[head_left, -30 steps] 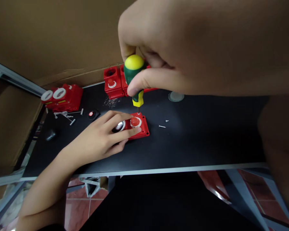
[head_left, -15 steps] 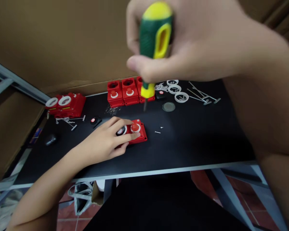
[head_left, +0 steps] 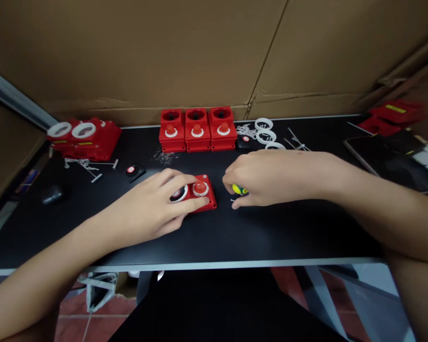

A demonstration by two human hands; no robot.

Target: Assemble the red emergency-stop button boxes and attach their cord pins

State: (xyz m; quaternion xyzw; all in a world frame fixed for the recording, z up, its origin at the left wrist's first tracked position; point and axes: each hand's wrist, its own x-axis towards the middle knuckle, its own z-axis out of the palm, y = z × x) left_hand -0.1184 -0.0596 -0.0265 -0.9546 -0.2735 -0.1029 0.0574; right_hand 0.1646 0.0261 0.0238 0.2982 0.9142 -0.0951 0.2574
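Brown cardboard stands behind the black surface. About midway along its far edge, I see three red boxes side by side, with pale crumbs scattered in front. To their right lie a white tangle, white rings and thin metal rods. Over in the far left corner there's a cluster of red units, T-ended rods before it, and a dark rounded lump nearer the left edge. Blurred red parts sit by the far right corner. Reddish floor tiles show below the near edge.
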